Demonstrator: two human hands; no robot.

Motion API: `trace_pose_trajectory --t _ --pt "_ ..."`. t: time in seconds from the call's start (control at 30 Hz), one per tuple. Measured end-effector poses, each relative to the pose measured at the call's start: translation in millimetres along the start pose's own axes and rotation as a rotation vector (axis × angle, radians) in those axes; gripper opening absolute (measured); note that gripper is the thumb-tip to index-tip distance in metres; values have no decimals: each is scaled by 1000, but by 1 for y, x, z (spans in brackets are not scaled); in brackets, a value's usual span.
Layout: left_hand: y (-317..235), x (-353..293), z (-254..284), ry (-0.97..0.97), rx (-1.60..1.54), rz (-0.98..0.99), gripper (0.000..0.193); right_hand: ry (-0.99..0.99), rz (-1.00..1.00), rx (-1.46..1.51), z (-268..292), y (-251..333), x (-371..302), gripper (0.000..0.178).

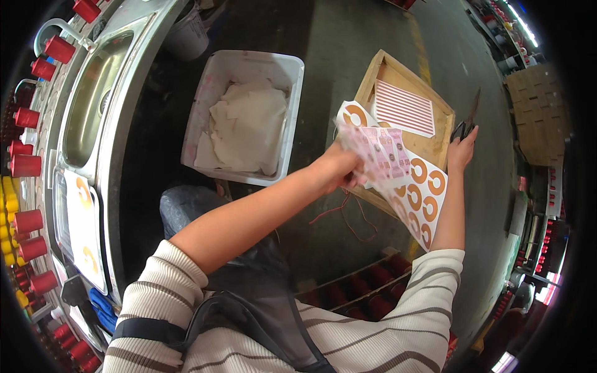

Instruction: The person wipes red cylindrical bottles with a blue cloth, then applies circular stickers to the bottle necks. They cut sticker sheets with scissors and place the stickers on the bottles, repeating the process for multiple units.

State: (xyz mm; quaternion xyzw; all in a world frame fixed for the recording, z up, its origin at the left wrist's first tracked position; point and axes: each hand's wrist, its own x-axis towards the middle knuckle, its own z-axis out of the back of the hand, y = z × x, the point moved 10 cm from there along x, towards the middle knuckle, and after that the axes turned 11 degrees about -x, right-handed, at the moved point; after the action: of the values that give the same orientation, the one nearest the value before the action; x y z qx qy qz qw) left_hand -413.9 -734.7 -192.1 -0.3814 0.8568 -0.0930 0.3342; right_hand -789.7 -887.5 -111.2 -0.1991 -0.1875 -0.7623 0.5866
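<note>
My left hand (341,166) is closed on the edge of a sheet with pink printed shapes (388,152), partly smeared by motion. Against it lies a white sheet with brown C-shaped prints (429,196), bent and sloping toward my right forearm; whether my left fingers grip this one too is hard to tell. Scissors (461,130) with dark handles are in my right hand (461,151), their blades pointing away from me. Beneath the sheets is a shallow wooden tray (438,149), with a red-striped white sheet (404,109) in its far part.
A white plastic tub (295,93) holding crumpled pale sheets (249,121) stands left of the tray. Along the left runs a counter with a steel sink (93,105) and several red containers (26,166). A thin red cord (342,211) hangs below the tray. Cardboard (535,115) stands right.
</note>
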Motion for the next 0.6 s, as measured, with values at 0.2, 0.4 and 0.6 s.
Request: trace_pose_trajectory --t 0.2,0.4,0.6 --pt "1 -56 1 -260 396 137 38 167 -224 635 23 -28 -7 67" --pt "-33 -35 -13 -169 371 -160 43 536 -541 1515 61 42 -84 36" --pt "-15 -61 34 -278 724 -132 42 573 -272 808 59 50 -162 39"
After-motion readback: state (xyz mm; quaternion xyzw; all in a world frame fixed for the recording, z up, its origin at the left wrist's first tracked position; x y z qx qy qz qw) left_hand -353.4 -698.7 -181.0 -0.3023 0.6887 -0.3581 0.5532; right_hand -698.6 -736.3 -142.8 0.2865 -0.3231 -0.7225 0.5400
